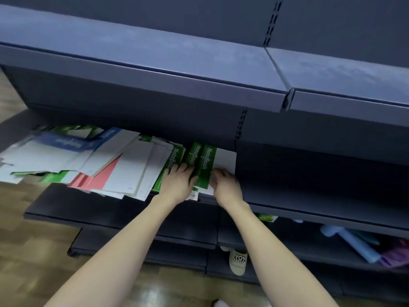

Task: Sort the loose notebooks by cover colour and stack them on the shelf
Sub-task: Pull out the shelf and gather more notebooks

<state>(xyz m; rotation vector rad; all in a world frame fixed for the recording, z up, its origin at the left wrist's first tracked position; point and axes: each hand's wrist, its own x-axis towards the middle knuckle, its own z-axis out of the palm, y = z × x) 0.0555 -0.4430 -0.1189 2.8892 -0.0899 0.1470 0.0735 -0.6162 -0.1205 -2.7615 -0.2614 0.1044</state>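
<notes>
Down on the dark shelf (124, 216), seen from the head camera, the person works on a small stack of green notebooks (204, 167) at the right end of a loose pile. The left hand (178, 181) lies on the green covers with its fingers mostly straight, pressing them flat, not holding. The right hand (225, 185) has its fingers curled at the right edge of the stack, and it seems to pinch the white edge there, though the fingertips are hard to see. These notebooks look thin, light and bendy, with smooth covers that could slide over each other, so a good hold would be at the long edges, one hand on each side, squeezing the stack square. Each green cover has the word "NoteBook" in white letters. To the left, touching the stack, the mixed pile (106, 165) holds white, red, blue and green covers lying crooked and partly hanging over the front of the shelf. Most of the sorting looks not yet done.
</notes>
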